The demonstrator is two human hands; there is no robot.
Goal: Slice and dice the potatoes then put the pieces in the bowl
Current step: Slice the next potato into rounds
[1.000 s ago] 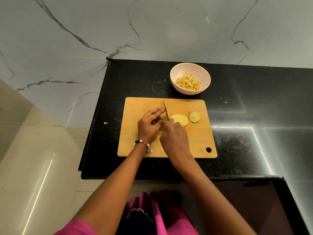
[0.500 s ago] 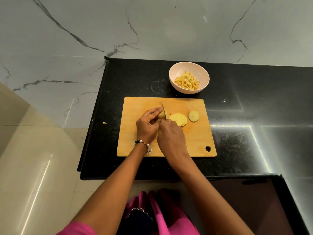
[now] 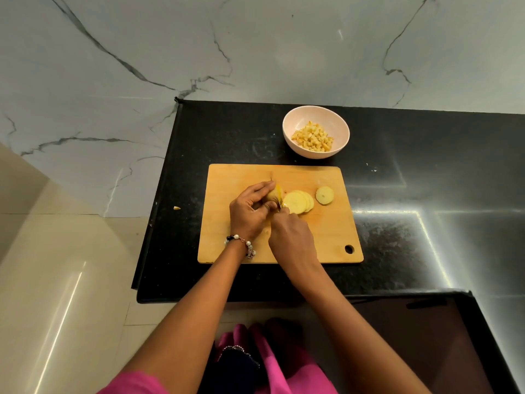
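On the wooden cutting board [image 3: 244,177] the left hand [image 3: 250,213] curled its fingers round the uncut end of a potato [image 3: 272,196], pinning it against the board. The right hand [image 3: 292,238] was closed round the handle of a knife [image 3: 277,193] — the handle itself was hidden inside the fist, and only a thin, blurred stretch of blade showed, standing on edge against the cut face of the potato. Just to the right of the blade a short fan of slices [image 3: 298,202] leaned overlapping on the board, and one more round slice [image 3: 324,195] lay flat a little apart from them, farther right.

Beyond the board's far edge, near but not touching it, stood a pale bowl [image 3: 338,120] holding a heap of small diced pieces [image 3: 312,137]. Board and bowl both sat on a black speckled counter [image 3: 426,223] against a grey marble-veined wall [image 3: 255,52]. A beaded bracelet [image 3: 241,242] circled the left wrist. One small yellow scrap [image 3: 176,207] lay off the counter's left edge — whether on the floor or a ledge could not be told.
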